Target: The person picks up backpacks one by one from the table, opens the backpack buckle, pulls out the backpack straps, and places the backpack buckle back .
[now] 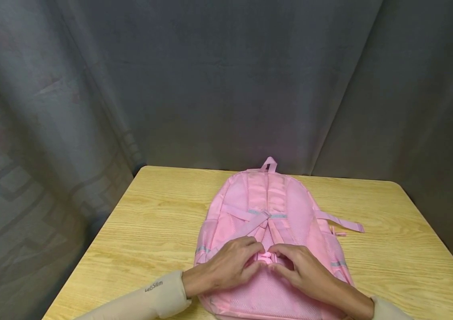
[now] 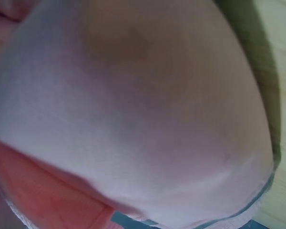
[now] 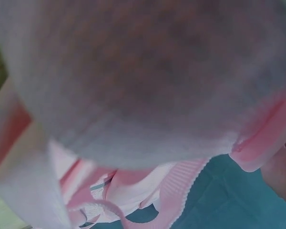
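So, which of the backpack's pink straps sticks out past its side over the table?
The right-hand webbing strap: its end juts past the backpack over the table, while the left-hand strap lies across the bag.

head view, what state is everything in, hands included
Pink fabric backpack, lying strap side up
Pink webbing top loop, standing up
Pink webbing strap at right, end free
Small pink buckle-like piece, partly hidden; fastened or not, cannot tell
Left hand's grip, pinching that piece
Right hand's grip, pinching it too
Pale wood-grain table, bearing the backpack
Grey fabric curtain, hanging behind the table
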A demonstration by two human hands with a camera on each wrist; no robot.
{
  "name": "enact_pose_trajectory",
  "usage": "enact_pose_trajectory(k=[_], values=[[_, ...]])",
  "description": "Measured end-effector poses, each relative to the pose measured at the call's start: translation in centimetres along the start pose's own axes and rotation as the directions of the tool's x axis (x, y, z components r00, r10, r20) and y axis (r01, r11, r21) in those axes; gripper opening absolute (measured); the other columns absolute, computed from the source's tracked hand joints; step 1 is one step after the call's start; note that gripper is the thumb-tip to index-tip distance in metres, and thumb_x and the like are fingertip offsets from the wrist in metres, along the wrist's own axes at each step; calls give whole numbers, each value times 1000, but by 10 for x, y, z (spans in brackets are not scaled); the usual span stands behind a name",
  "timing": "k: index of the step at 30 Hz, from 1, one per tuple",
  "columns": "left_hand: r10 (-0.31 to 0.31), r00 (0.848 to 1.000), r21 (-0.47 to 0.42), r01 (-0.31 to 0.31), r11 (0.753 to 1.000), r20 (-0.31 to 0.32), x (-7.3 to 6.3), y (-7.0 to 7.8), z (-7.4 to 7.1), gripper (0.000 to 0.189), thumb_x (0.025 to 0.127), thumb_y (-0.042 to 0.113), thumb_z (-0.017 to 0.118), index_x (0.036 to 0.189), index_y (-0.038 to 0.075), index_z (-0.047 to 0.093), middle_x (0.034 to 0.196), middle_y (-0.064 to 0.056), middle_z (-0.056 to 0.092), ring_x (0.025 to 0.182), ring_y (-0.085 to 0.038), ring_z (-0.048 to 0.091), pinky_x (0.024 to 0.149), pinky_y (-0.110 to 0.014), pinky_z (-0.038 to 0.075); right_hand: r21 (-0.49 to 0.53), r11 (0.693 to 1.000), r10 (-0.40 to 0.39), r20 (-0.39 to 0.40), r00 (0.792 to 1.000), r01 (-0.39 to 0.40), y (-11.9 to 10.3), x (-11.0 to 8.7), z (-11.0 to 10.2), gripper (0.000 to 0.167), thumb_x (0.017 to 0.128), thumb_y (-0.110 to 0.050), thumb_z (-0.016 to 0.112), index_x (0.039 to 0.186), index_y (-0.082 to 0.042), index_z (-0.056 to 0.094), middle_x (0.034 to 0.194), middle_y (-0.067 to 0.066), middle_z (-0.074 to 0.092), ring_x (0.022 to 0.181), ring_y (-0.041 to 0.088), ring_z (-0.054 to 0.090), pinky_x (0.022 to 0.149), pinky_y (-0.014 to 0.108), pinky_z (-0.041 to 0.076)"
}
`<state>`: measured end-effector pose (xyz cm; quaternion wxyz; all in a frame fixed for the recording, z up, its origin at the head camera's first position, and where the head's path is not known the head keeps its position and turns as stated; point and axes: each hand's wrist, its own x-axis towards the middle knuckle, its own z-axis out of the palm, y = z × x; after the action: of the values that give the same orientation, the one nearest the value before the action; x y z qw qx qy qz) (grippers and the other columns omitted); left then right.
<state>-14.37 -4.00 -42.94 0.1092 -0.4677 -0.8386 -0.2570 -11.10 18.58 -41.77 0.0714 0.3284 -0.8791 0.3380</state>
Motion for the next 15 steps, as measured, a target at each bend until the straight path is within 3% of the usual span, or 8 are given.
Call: enact_pose_trajectory(k=[15], values=[[-15,1000,2,15,1000,5,-1,2,-3,13,89,17,65,102,16,66,94,7,63,81,-1,53,78,-14,49,2,999,-32,-26,999,32,1,0,-1,19,91,-18,72,108,-10,70,97,-11,68,82,-1,55,68,21,51]])
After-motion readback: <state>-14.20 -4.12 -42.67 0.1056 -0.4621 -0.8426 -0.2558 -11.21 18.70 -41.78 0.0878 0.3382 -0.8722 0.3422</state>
